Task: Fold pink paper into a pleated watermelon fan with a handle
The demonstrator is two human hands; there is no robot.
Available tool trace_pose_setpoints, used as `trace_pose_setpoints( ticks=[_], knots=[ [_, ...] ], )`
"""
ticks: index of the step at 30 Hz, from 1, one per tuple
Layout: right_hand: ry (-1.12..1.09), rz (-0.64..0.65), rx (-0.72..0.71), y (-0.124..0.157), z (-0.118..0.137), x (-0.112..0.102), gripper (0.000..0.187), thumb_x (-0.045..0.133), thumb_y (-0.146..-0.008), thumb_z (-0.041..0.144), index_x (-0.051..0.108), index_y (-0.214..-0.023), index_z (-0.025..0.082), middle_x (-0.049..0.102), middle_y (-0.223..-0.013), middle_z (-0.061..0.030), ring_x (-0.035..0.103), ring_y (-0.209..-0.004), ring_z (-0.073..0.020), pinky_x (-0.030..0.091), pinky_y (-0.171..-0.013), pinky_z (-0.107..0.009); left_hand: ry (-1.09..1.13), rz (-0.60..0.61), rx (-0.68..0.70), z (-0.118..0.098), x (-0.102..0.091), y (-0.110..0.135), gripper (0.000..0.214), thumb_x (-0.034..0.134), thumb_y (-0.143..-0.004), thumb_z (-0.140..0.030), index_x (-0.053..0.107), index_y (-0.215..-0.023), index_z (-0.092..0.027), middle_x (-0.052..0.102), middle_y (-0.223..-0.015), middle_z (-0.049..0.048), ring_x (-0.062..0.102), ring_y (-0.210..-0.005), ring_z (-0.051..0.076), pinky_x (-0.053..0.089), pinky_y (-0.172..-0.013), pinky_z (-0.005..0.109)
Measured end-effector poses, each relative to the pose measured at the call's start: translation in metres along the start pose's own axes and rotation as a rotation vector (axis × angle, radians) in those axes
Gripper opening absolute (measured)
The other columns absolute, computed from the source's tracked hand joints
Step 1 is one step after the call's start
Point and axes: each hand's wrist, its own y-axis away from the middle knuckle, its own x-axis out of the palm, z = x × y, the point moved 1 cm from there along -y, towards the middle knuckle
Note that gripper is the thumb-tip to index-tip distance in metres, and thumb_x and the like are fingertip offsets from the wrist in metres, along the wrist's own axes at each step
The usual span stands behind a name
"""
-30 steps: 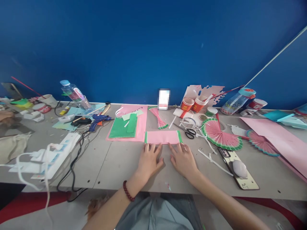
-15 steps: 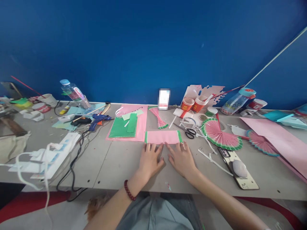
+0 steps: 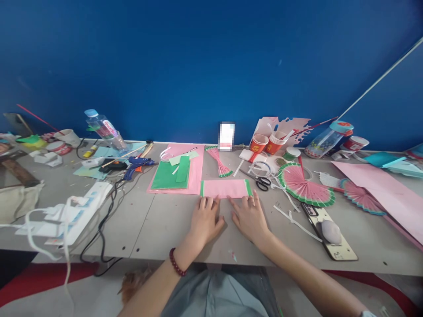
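A pink paper strip with green ends [image 3: 225,188] lies flat on the grey table [image 3: 158,224] in front of me. My left hand [image 3: 205,220] rests palm down with its fingertips on the strip's near edge, fingers stretched out. My right hand [image 3: 250,217] lies flat beside it, its fingertips on the same edge toward the right end. The two hands are close together, almost touching. Neither hand holds anything. A red bead bracelet [image 3: 176,262] is on my left wrist.
Behind the strip lie pink and green sheets [image 3: 175,174], a folded pink fan bundle [image 3: 218,162] and scissors [image 3: 261,181]. Watermelon paper fans [image 3: 304,185], a phone [image 3: 332,233] and red cups [image 3: 266,143] are at the right. A power strip [image 3: 76,211], cables and a glue gun [image 3: 137,164] are at the left.
Both hands have stayed on the strip's near edge; the right hand has slid slightly left toward the left hand. The strip itself has not shifted.
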Motion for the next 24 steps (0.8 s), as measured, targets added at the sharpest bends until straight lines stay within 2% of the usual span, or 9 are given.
trace_pose_setpoints(
  ticks=[12, 19, 24],
  knots=[
    [-0.047, 0.014, 0.018, 0.006, -0.006, 0.008, 0.048, 0.042, -0.090, 0.037, 0.046, -0.135, 0.021, 0.059, -0.113, -0.0156, 0.052, -0.110, -0.0303, 0.015, -0.107, -0.049, 0.042, -0.044, -0.001, 0.001, 0.002, 0.000, 0.055, 0.050, -0.082, -0.029, 0.041, -0.134, -0.015, 0.050, -0.111, 0.0116, 0.041, -0.107, 0.029, 0.040, -0.092, 0.044],
    [-0.159, 0.048, 0.028, 0.005, -0.010, 0.008, 0.047, 0.041, -0.090, 0.033, 0.045, -0.135, 0.022, 0.056, -0.111, -0.0164, 0.050, -0.106, -0.0299, 0.032, -0.090, -0.041, 0.068, -0.069, -0.020, 0.003, 0.006, 0.000, 0.055, 0.050, -0.081, -0.025, 0.041, -0.134, -0.019, 0.049, -0.112, 0.0107, 0.043, -0.107, 0.029, 0.044, -0.088, 0.043],
    [-0.166, 0.029, 0.015, 0.008, -0.012, 0.007, 0.049, 0.044, -0.088, 0.033, 0.045, -0.135, 0.019, 0.056, -0.112, -0.0168, 0.049, -0.108, -0.0307, 0.031, -0.089, -0.040, 0.050, -0.060, 0.009, 0.002, 0.007, 0.003, 0.054, 0.046, -0.082, -0.024, 0.040, -0.135, -0.016, 0.049, -0.117, 0.0122, 0.041, -0.115, 0.030, 0.042, -0.094, 0.044]
  ],
)
